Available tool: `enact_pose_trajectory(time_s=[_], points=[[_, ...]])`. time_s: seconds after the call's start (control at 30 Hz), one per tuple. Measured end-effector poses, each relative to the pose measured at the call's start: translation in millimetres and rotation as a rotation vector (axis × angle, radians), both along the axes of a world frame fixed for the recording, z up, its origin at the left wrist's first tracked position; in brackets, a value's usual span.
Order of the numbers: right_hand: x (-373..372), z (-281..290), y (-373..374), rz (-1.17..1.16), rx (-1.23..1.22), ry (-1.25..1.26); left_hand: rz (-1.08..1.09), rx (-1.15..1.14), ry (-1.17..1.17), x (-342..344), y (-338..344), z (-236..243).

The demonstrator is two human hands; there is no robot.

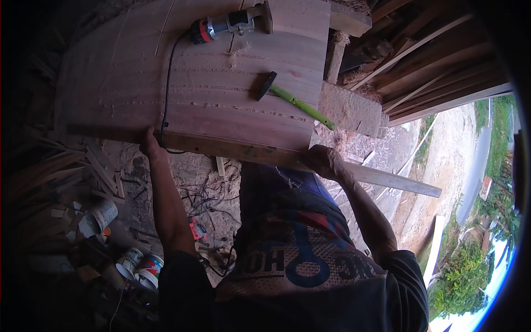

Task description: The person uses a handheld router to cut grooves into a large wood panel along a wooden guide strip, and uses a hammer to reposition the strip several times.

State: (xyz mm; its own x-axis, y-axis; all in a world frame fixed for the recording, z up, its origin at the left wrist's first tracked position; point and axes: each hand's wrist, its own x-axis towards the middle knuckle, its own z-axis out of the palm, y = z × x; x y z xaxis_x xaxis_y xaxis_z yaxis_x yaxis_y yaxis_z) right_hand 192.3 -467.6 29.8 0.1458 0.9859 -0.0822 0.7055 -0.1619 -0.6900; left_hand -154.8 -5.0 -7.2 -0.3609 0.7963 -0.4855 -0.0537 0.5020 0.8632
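A long wooden batten [238, 148] lies along the near edge of a wide wooden panel [210, 120], its right end sticking out well past the panel. My left hand [149, 143] is closed on the batten towards its left part, fingers partly hidden. Near the panel's right corner, my right hand [324, 161] grips the same batten from above. On the panel rests a hammer [296, 102] with a green handle, its head pointing left. Farther back lies a corded trim router [232, 23], black, silver and red; its cable [168, 83] runs down towards the batten near my left hand.
Wood shavings and grooves mark the panel. Stacked boards [442, 66] fill the back right. Buckets [149, 271] and scrap wood stand at the lower left. A red tool [197, 229] and tangled cords lie on the ground beside my legs. A road [474, 160] runs beyond, at the right.
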Motion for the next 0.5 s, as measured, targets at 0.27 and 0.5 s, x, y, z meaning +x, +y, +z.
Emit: enact_pose_trajectory(time_s=[0.27,0.5], points=[[43.9,37.0,-48.2,-0.149,-0.373,0.068,-0.006,-0.051,0.070,-15.6,10.1,-11.5],[36.0,23.0,-45.4,-0.106,-0.276,0.084,-0.103,0.072,-0.232,-19.1,-10.9,-21.1]])
